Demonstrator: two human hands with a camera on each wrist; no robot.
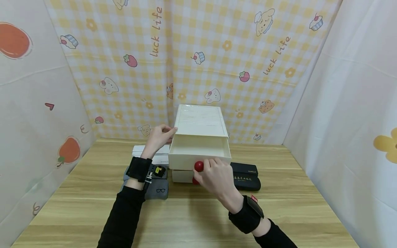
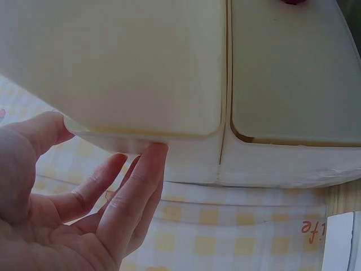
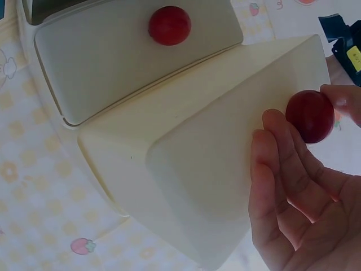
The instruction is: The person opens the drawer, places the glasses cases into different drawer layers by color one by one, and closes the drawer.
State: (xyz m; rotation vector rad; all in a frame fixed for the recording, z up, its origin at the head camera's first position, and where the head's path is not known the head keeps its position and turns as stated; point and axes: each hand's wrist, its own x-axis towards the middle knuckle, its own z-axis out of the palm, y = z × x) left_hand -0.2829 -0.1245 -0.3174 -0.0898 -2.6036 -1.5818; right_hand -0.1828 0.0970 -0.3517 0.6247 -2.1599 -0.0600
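Your right hand (image 1: 218,177) is pinching the red knob (image 1: 199,166) on the front of the top drawer (image 1: 185,162). Your thumb is touching one side of the knob and your fingers are bending in at the other side, so the gap between them is only as wide as the knob. The top drawer is sticking out toward you from the white box (image 1: 201,119), and you are seeing down into it. The box is standing at the back of the table (image 1: 192,222), near the patterned cloth (image 1: 198,34).

Your left hand (image 1: 159,137) is holding the box at its top front corner, on the left. Your thumb is resting on the edge and your bent fingertips are touching the side wall, with a small gap between them. How hard you are pressing, you cannot tell.

The bottom drawer (image 1: 182,176) is sitting under the top one, and its own red knob (image 1: 195,181) is peeking out just beside your right hand. On the left of the box, a grey case (image 1: 157,193) is lying under your left wrist. On the right, a black case (image 1: 246,182) is lying near your right hand.
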